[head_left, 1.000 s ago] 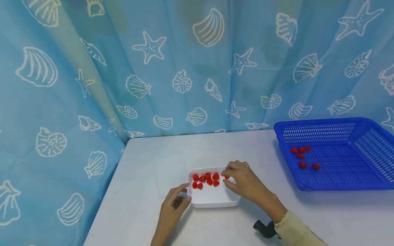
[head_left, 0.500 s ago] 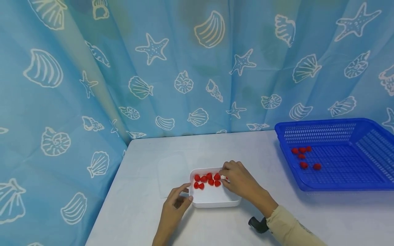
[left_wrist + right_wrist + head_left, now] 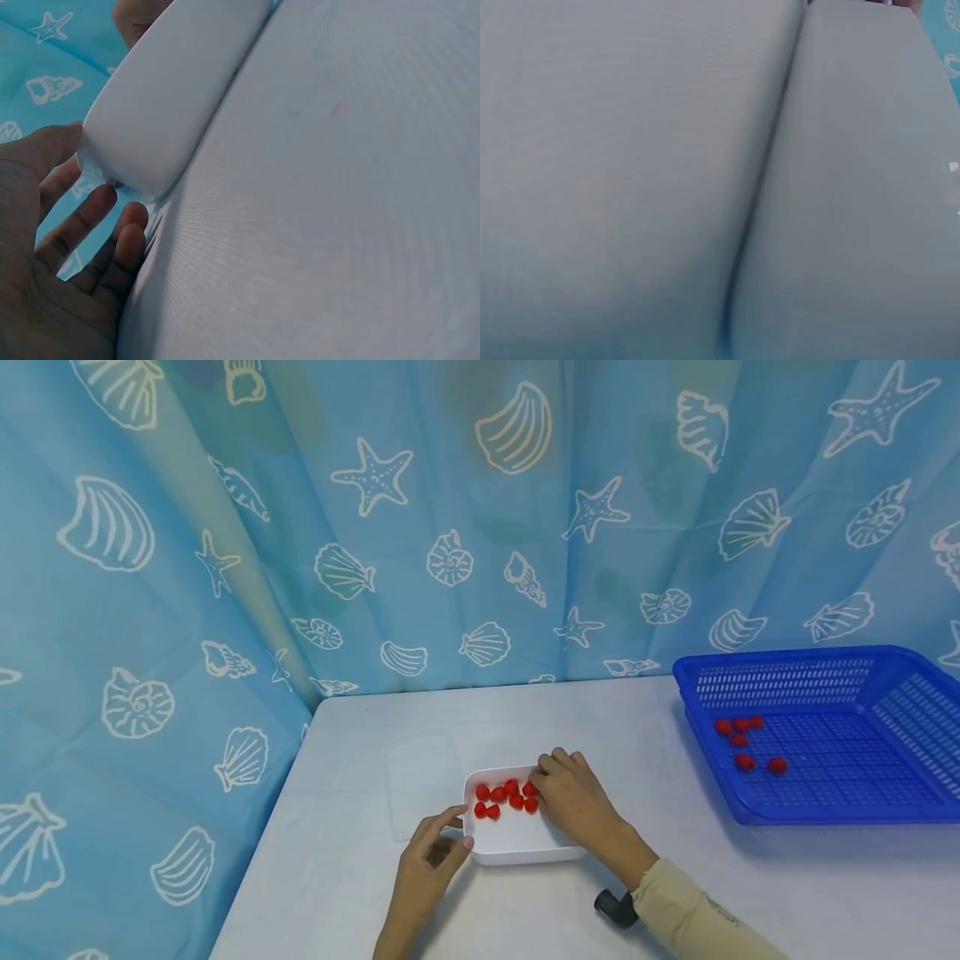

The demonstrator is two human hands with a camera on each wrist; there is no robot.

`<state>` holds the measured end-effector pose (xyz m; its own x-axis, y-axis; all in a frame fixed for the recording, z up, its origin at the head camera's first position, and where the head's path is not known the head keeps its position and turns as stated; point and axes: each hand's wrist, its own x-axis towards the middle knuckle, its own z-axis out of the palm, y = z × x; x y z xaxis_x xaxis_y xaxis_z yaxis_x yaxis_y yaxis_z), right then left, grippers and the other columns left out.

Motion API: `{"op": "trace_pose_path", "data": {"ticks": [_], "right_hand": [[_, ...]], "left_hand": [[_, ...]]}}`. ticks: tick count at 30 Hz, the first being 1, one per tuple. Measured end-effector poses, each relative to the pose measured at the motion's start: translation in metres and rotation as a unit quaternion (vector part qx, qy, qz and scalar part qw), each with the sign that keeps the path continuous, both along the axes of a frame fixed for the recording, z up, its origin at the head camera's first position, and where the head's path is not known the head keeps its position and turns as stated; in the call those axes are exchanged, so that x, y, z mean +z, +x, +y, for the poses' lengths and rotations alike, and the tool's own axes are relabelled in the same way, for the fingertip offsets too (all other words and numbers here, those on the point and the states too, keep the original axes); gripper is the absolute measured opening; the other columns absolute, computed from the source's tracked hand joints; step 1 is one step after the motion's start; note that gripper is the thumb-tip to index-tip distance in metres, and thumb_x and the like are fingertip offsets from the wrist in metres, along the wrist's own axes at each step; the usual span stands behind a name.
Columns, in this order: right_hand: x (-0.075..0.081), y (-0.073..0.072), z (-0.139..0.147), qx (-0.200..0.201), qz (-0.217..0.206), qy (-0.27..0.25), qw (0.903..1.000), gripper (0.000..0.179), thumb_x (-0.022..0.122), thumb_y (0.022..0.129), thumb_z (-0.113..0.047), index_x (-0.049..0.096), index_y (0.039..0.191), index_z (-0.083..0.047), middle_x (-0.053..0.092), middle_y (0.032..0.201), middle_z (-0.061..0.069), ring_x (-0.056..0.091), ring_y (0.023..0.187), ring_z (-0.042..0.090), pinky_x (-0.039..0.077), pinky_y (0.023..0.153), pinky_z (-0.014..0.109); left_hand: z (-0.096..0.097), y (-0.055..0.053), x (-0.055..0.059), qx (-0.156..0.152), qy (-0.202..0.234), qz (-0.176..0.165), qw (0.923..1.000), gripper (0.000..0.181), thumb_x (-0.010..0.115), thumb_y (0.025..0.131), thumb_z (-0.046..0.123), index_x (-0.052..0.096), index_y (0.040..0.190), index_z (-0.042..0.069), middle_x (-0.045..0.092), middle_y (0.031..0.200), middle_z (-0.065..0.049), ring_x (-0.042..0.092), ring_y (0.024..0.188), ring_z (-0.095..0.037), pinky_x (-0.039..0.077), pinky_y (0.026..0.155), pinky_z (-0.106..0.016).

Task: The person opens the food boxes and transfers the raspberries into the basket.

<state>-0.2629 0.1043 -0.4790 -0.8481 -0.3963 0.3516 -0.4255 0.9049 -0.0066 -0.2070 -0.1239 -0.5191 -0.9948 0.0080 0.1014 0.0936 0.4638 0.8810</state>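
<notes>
A white rectangular tray (image 3: 525,852) sits on the table with several small red strawberry-like pieces (image 3: 498,794) grouped in its back left part. At its left end, my left hand (image 3: 422,868) touches the wall with thumb and forefinger. The left wrist view shows the other fingers of this left hand (image 3: 75,247) loosely bent below the tray corner (image 3: 150,112). My right hand (image 3: 573,797) reaches over the tray's right side, its fingertips down beside the rightmost red piece. Whether those fingertips hold a piece is hidden. The right wrist view shows mostly the tray's wall (image 3: 855,150).
A blue perforated basket (image 3: 847,816) stands at the right with several red pieces (image 3: 744,762) in its left part. A clear flat sheet or lid (image 3: 423,768) lies behind the tray's left end. A short black tube (image 3: 615,908) shows by the right sleeve.
My right hand has shifted left over the tray. The red piece seen between its thumb and fingers before is now hidden. The left hand stays at the tray's end.
</notes>
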Motion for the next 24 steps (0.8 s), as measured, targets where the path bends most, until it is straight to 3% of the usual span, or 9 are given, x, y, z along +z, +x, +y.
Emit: {"op": "trace_pose_path", "data": {"ticks": [9,16,24], "right_hand": [[-0.005,-0.002,0.003,-0.002,0.027,-0.008,0.9996,0.025,0.078,0.070,-0.024,0.070,0.089,-0.011,0.058,0.083,0.001,0.046,0.080,0.018,0.036,0.069,0.029],[-0.008,0.006,0.011,-0.034,0.001,-0.074,0.9967,0.025,0.079,0.067,-0.027,0.071,0.088,-0.017,0.059,0.084,-0.003,0.049,0.081,0.015,0.039,0.074,0.030],[0.002,0.006,0.015,-0.004,0.003,-0.126,0.9921,0.022,0.078,0.067,-0.029,0.071,0.086,-0.020,0.059,0.083,-0.006,0.048,0.080,0.012,0.037,0.072,0.028]], "left_hand": [[0.000,0.001,0.003,-0.007,0.005,-0.006,0.9999,0.039,0.065,0.084,0.038,0.054,0.120,0.042,0.053,0.106,0.013,0.058,0.081,-0.009,0.050,0.074,-0.024],[0.003,0.001,0.001,-0.019,-0.001,-0.006,0.9998,0.039,0.065,0.084,0.038,0.054,0.122,0.041,0.053,0.106,0.013,0.058,0.082,-0.008,0.050,0.074,-0.023],[-0.002,0.001,0.004,-0.019,-0.005,0.008,0.9998,0.040,0.064,0.085,0.036,0.054,0.123,0.039,0.052,0.108,0.013,0.058,0.082,-0.007,0.050,0.075,-0.023]]}}
